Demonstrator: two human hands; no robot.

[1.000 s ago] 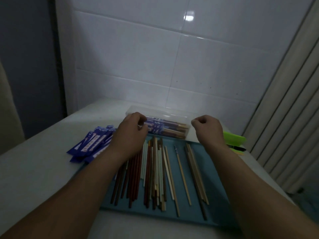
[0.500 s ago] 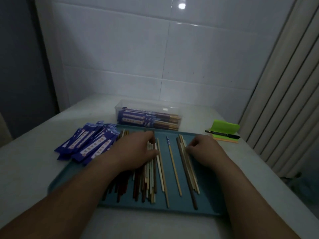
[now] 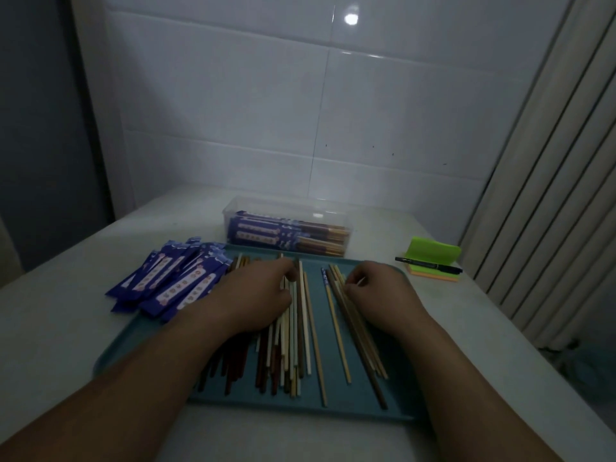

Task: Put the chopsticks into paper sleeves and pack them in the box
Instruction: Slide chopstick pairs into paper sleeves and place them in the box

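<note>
We're judging chopsticks (image 3: 300,345) light, stiff, smooth, rolling easily; best pinching one pair near far ends. They're lying loose on tray (image 3: 253,400), sleeves (image 3: 173,285) just left, box (image 3: 233,225) behind, part-filled. Right hand (image 3: 376,291) palm down, fingers pinching sticks in right bunch. Left hand (image 3: 256,295) lying over left pile, fingers curling; grip we cannot tell.

A teal tray (image 3: 350,400) sits on a white table (image 3: 66,328) that runs back to a white tiled wall (image 3: 266,111), where 1 bright light reflection (image 3: 350,19) shows high up. Near the table's right edge, 1 black pen (image 3: 428,264) lies across a green sticky-note pad (image 3: 433,251) stacked on orange notes (image 3: 430,276). A pale ribbed panel (image 3: 550,211) stands at the right, and a dark wall (image 3: 40,128) at the left.
</note>
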